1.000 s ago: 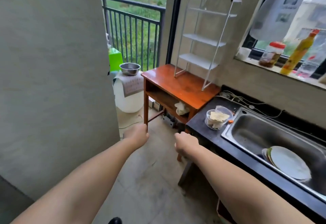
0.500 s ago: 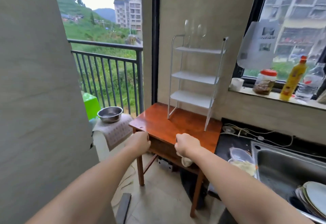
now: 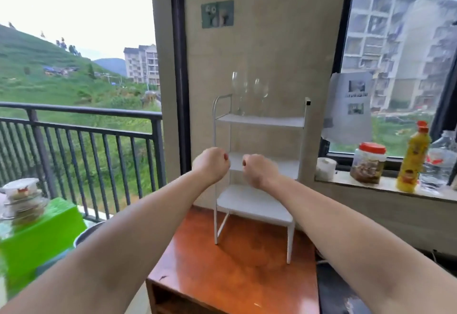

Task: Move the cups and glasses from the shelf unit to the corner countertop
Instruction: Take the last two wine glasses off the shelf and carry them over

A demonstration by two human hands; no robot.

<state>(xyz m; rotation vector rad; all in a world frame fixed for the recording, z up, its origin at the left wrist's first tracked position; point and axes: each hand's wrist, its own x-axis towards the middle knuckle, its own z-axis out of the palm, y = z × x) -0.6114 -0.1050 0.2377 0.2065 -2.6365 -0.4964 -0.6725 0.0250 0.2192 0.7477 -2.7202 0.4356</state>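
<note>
- Wooden bench (image 3: 237, 271) nearest, at the bottom of view; white 3-tier shelf unit (image 3: 259, 121) stands on its far part, against the wall.
- Left hand (image 3: 211, 166) and right hand (image 3: 259, 170) both clenched into loose fists, holding nothing, side by side in front of the middle tier.
- Task's things: two clear stemmed glasses on the top tier, left glass (image 3: 239, 86) and right glass (image 3: 261, 88), upright, long axis vertical, close together near the tier's back left.
- Key relation: glasses lie above and beyond both hands. Left glass sits roughly over the gap between the hands, right glass over the right hand; I'd judge each hand abt equally near, so one glass per hand looks workable.
- In the way: curved side rail of the shelf unit at top left, beside the left glass; reach prob cleaner from the front.
- Middle and bottom tiers show no cups.
- Right, on the window sill: red-lidded jar (image 3: 368, 162), yellow bottle (image 3: 411, 160), clear bottle (image 3: 440, 160).
- Left: green box (image 3: 42, 237), balcony railing (image 3: 81, 113) beyond.
- Corner countertop not identifiable.
</note>
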